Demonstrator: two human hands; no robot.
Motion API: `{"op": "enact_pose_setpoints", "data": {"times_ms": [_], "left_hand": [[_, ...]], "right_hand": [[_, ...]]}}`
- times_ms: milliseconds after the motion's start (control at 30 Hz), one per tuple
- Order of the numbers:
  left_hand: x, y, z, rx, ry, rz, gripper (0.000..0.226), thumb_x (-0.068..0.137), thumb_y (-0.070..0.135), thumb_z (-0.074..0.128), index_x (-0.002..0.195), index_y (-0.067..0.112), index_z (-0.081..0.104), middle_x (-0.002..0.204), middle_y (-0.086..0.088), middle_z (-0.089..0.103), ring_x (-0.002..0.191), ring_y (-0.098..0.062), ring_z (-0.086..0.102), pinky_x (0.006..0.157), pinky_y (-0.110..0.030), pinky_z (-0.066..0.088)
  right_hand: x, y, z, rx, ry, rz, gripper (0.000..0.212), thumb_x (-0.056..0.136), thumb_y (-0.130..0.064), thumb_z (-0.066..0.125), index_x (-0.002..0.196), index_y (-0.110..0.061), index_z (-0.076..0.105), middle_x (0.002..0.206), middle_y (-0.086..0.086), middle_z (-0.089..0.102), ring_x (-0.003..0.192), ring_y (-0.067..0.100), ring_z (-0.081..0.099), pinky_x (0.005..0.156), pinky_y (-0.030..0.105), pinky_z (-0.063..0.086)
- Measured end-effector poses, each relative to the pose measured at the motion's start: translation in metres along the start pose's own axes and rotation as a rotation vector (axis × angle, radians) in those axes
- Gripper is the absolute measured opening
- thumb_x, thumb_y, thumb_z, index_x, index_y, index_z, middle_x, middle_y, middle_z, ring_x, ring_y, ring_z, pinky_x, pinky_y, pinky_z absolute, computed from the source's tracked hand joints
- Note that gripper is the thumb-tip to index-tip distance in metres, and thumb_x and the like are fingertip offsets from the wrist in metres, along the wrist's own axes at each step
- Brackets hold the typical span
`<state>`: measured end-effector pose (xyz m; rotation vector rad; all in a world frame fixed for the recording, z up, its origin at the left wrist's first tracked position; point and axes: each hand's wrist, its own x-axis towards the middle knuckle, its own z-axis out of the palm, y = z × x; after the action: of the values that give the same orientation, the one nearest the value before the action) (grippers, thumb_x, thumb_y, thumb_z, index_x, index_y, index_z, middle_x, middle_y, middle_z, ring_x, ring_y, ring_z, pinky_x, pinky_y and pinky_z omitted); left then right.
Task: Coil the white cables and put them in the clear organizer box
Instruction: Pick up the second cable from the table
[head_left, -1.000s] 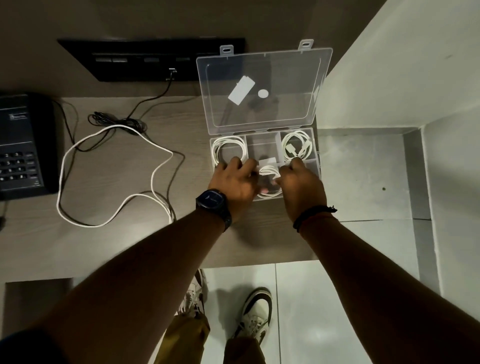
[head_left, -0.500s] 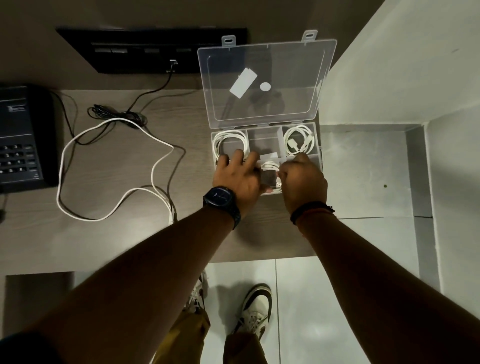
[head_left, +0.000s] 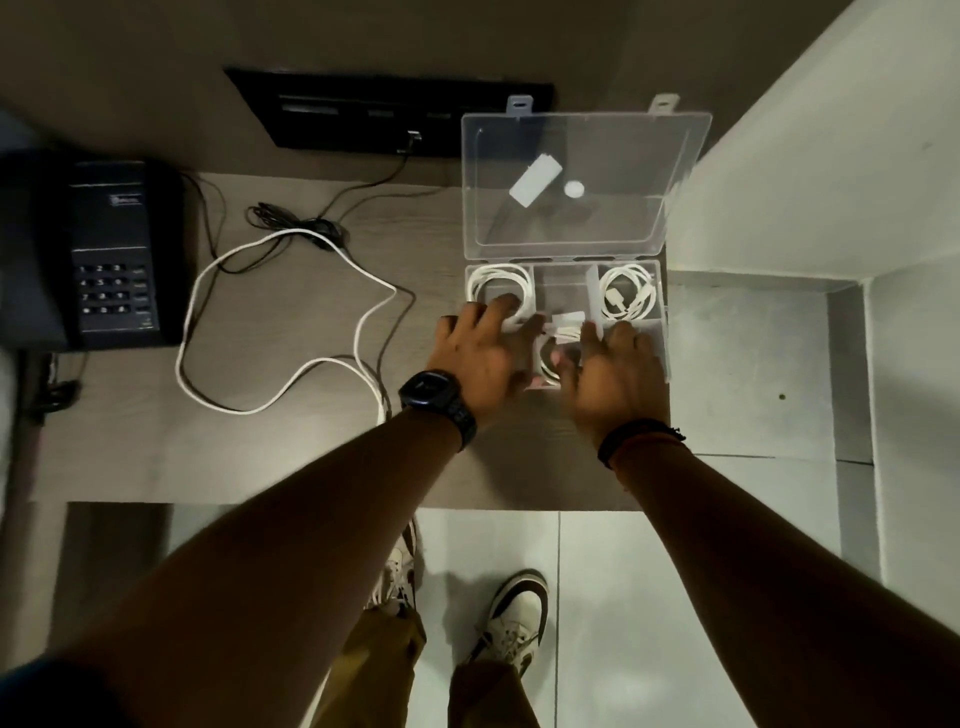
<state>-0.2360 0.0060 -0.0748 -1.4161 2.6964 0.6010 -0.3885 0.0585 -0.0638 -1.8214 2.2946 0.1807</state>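
The clear organizer box sits open at the desk's right end, its lid standing up behind it. One coiled white cable lies in the back left compartment and another in the back right. A third coil rests in the front middle compartment, between my hands. My left hand hovers over the box's left side with fingers spread. My right hand, blurred, is over the right front with fingers extended. Neither hand grips the coil. A long loose white cable sprawls on the desk to the left.
A black desk phone stands at the far left. A thin black cord runs to a dark socket panel on the wall. The desk's front edge is just below my wrists, with tiled floor and my shoes beneath.
Both hands had their fingers pressed down on the third coil in the front middle compartment. Now the fingers have spread and lifted off it, and the coil stays in the box.
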Motion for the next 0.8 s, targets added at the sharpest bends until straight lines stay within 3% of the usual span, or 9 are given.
{"op": "enact_pose_setpoints", "data": {"times_ms": [67, 133, 233, 333, 400, 467, 600, 733, 800], "left_hand": [[-0.016, -0.027, -0.014, -0.019, 0.205, -0.122, 0.062, 0.074, 0.044, 0.069, 0.129, 0.026, 0.048, 0.13, -0.014, 0.049, 0.108, -0.038, 0.048, 0.084, -0.047, 0.041], [-0.031, -0.059, -0.022, -0.044, 0.357, -0.354, 0.058, 0.073, 0.049, 0.068, 0.122, 0.022, 0.052, 0.119, -0.016, 0.055, 0.101, -0.038, 0.051, 0.079, -0.046, 0.042], [-0.044, -0.1, -0.026, -0.051, 0.203, -0.631, 0.057, 0.074, 0.055, 0.063, 0.118, 0.021, 0.052, 0.113, -0.014, 0.059, 0.1, -0.037, 0.053, 0.081, -0.046, 0.043], [-0.044, -0.123, -0.022, -0.191, -0.083, -0.633, 0.031, 0.083, 0.05, 0.053, 0.099, 0.026, 0.065, 0.095, -0.011, 0.068, 0.092, -0.035, 0.061, 0.076, -0.039, 0.045], [-0.042, -0.131, -0.026, -0.44, -0.046, -0.701, 0.028, 0.084, 0.044, 0.056, 0.09, 0.022, 0.071, 0.088, -0.012, 0.071, 0.086, -0.033, 0.064, 0.071, -0.033, 0.045], [-0.039, -0.131, -0.033, -0.646, 0.097, -0.783, 0.03, 0.083, 0.045, 0.061, 0.086, 0.018, 0.074, 0.085, -0.012, 0.073, 0.084, -0.03, 0.066, 0.071, -0.028, 0.049], [-0.033, -0.126, -0.059, -0.982, 0.138, -0.83, 0.036, 0.081, 0.053, 0.059, 0.074, 0.02, 0.071, 0.084, -0.013, 0.073, 0.082, -0.032, 0.067, 0.078, -0.045, 0.056], [-0.03, -0.124, -0.094, -1.026, 0.077, -0.788, 0.048, 0.078, 0.067, 0.046, 0.084, 0.028, 0.073, 0.107, -0.013, 0.067, 0.103, -0.033, 0.059, 0.093, -0.047, 0.048], [-0.033, -0.122, -0.116, -1.018, 0.125, -0.775, 0.054, 0.076, 0.071, 0.045, 0.091, 0.027, 0.072, 0.11, -0.01, 0.066, 0.108, -0.031, 0.056, 0.096, -0.046, 0.045]], "right_hand": [[0.002, -0.017, -0.013, 0.142, 0.096, -0.005, 0.044, 0.092, -0.034, 0.047, 0.125, -0.005, 0.051, 0.112, 0.025, 0.054, 0.102, 0.04, 0.05, 0.081, 0.043, 0.044], [0.007, -0.042, -0.021, 0.338, 0.161, 0.001, 0.032, 0.09, -0.028, 0.054, 0.112, -0.006, 0.06, 0.104, 0.022, 0.059, 0.093, 0.04, 0.057, 0.076, 0.042, 0.048], [0.014, -0.09, -0.014, 0.548, 0.06, 0.032, 0.019, 0.081, -0.014, 0.058, 0.097, -0.011, 0.067, 0.093, 0.016, 0.067, 0.084, 0.035, 0.063, 0.07, 0.031, 0.046], [0.019, -0.131, 0.007, 0.807, -0.217, 0.157, 0.026, 0.077, -0.005, 0.058, 0.1, -0.009, 0.069, 0.09, 0.009, 0.068, 0.08, 0.02, 0.059, 0.072, 0.021, 0.043], [0.018, -0.155, 0.014, 0.942, -0.357, 0.162, 0.032, 0.076, 0.002, 0.061, 0.107, -0.004, 0.066, 0.089, 0.002, 0.06, 0.077, 0.009, 0.054, 0.066, 0.008, 0.04], [0.015, -0.173, 0.014, 1.08, -0.425, 0.094, 0.038, 0.075, 0.009, 0.065, 0.113, 0.002, 0.061, 0.086, -0.002, 0.057, 0.069, -0.004, 0.056, 0.059, 0.001, 0.039], [0.017, -0.194, 0.001, 1.214, -0.384, 0.047, 0.024, 0.079, 0.008, 0.065, 0.102, 0.001, 0.065, 0.083, -0.002, 0.065, 0.067, -0.009, 0.059, 0.063, 0.004, 0.046], [0.025, -0.203, -0.03, 1.128, -0.264, 0.006, 0.02, 0.08, 0.008, 0.06, 0.09, -0.007, 0.069, 0.075, -0.01, 0.063, 0.069, -0.005, 0.058, 0.065, 0.009, 0.047], [0.025, -0.204, -0.053, 1.076, -0.231, -0.055, 0.026, 0.084, 0.007, 0.053, 0.079, -0.017, 0.061, 0.072, -0.012, 0.061, 0.067, -0.005, 0.056, 0.064, 0.009, 0.044]]}}
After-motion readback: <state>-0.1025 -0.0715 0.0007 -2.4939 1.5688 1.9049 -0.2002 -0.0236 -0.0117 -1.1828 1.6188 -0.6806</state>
